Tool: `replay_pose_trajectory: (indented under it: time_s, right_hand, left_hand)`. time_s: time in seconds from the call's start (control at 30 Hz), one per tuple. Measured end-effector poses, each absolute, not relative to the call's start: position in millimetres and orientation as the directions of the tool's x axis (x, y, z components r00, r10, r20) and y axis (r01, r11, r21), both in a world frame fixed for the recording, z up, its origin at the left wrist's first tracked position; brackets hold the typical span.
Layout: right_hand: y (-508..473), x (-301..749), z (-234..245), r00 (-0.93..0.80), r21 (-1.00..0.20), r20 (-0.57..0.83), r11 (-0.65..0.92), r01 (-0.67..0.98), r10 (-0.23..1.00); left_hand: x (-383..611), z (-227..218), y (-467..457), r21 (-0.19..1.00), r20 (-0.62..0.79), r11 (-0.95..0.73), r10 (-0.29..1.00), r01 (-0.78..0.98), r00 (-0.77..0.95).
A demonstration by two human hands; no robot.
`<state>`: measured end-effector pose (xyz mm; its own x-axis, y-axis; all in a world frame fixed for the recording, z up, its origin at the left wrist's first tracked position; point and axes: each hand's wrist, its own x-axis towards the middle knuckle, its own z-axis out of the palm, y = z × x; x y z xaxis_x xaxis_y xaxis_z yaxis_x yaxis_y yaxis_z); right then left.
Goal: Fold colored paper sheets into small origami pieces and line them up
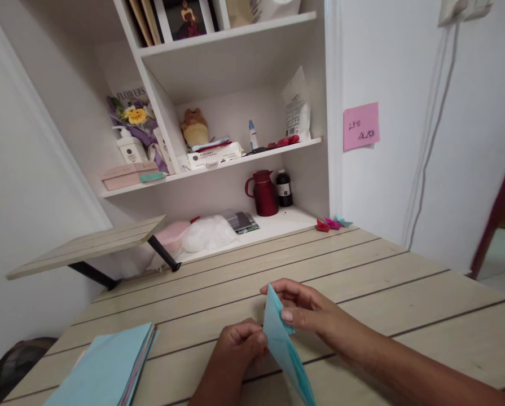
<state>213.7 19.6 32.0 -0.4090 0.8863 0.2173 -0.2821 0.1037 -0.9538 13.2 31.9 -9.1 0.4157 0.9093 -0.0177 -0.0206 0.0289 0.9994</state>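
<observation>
A folded sheet of light blue paper (282, 341) stands on edge between my hands, above the table. My right hand (301, 304) grips its upper part, the thumb pressed on a small folded flap on the right side. Along the paper's left edge, my left hand (246, 344) is closed with thumb and forefinger pinching the edge. The fingers behind the sheet are partly hidden. To the left lies a stack of coloured paper (108, 361), a light blue sheet on top.
Small folded paper pieces in red (323, 225), magenta and blue sit at the table's far right corner. A raised wooden stand (95, 248) rises at the left. Behind the table, shelves hold a red jug (264, 194), a dark bottle (284, 189) and a white plastic bag (210, 233).
</observation>
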Motion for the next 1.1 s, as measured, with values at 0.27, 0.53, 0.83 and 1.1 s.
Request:
replay_pose_trajectory:
  time_s: [0.27,0.53,0.83,1.1]
  right_hand:
    - [16.8,214.4,39.7,-0.444,-0.954,0.21,0.083,-0.289,0.871]
    - [17.0,213.9,33.3,-0.427,-0.959,0.214,0.106,-0.262,0.879]
    - [16.1,213.4,34.2,-0.462,-0.953,0.219,0.086,-0.292,0.859]
    - [22.2,214.0,31.4,-0.411,-0.978,0.177,0.113,-0.176,0.894]
  left_hand:
    - [13.4,-10.2,31.4,1.0,-0.006,0.005,0.9,0.004,0.435]
    - [12.7,-10.1,32.1,0.997,-0.01,0.039,0.9,-0.059,0.435]
    - [13.7,-6.6,32.3,0.997,-0.023,0.051,0.892,-0.05,0.452]
    - [13.6,-11.5,33.3,1.0,0.018,-0.015,0.906,-0.01,0.424]
